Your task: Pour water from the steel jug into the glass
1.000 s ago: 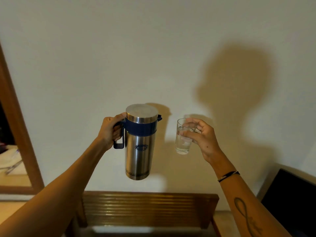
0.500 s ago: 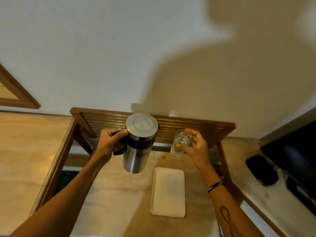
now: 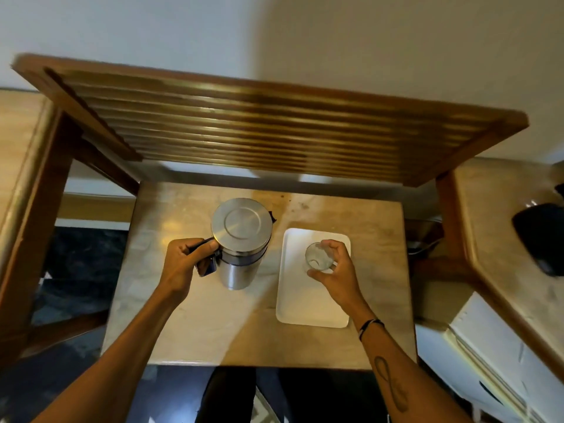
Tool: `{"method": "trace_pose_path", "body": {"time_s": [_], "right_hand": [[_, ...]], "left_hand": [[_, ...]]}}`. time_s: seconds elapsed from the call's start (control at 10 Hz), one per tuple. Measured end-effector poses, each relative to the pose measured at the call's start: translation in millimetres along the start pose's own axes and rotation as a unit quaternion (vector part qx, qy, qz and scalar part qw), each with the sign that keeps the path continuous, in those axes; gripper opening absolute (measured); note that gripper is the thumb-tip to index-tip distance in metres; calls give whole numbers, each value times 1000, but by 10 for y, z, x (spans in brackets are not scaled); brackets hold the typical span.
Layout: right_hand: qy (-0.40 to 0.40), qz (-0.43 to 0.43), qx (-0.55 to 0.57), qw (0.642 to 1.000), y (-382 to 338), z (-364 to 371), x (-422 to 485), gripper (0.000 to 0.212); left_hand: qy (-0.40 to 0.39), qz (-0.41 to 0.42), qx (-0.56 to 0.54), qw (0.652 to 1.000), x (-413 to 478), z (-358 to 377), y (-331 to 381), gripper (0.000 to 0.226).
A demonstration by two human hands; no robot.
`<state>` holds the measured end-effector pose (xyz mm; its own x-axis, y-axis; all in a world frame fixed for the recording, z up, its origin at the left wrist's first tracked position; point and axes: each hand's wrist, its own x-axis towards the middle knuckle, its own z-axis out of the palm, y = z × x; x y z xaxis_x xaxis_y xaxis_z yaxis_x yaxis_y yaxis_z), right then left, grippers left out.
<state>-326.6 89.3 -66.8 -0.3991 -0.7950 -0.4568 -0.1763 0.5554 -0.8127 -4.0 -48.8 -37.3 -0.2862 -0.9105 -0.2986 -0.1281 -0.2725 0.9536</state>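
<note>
The steel jug (image 3: 241, 242) with its round lid and dark band stands upright over the left middle of the small table (image 3: 198, 325). My left hand (image 3: 186, 264) is shut on its dark handle. The clear glass (image 3: 319, 257) is held upright over the white tray (image 3: 305, 306), seen from above. My right hand (image 3: 335, 273) grips it from the right side with fingers around its rim. Whether jug or glass touches the surface below cannot be told.
A slatted wooden shelf (image 3: 259, 129) juts out above the table's far side. Wooden counters flank the table left (image 3: 18, 141) and right (image 3: 500, 215). A black object (image 3: 540, 236) lies on the right counter. White appliance at lower right (image 3: 494, 358).
My view has tipped down from the wall to the table. Both hands have come down with the jug and the glass, the glass now over the white tray.
</note>
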Motion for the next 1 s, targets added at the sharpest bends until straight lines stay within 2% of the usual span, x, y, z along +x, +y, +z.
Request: {"method": "trace_pose_path", "body": {"time_s": [0.1,0.3,0.5,0.7,0.8,0.9,1.0], "right_hand": [[4,15,-21,1000,364,117,31,80],[17,22,-44,999,629,160,65,81],[18,6,-51,999,740,160,59,83],[-6,28,-72,997,781,88,-32,88],[-22,27,-87,996,675,34,-79,96],[0,34,-86,996,307,-5,-172,97],[10,20,-116,993,-114,-110,-269,93]], "left_hand": [[7,-11,-1,1000,-5,34,-287,48],[-12,16,-7,1000,9,99,-447,40],[-48,34,17,998,-112,82,-549,27],[-59,40,46,996,-307,-67,-609,27],[-71,50,70,994,-340,-155,-602,33],[-82,38,95,991,-413,-204,-424,56],[-59,25,106,992,-520,-237,-122,54]]}}
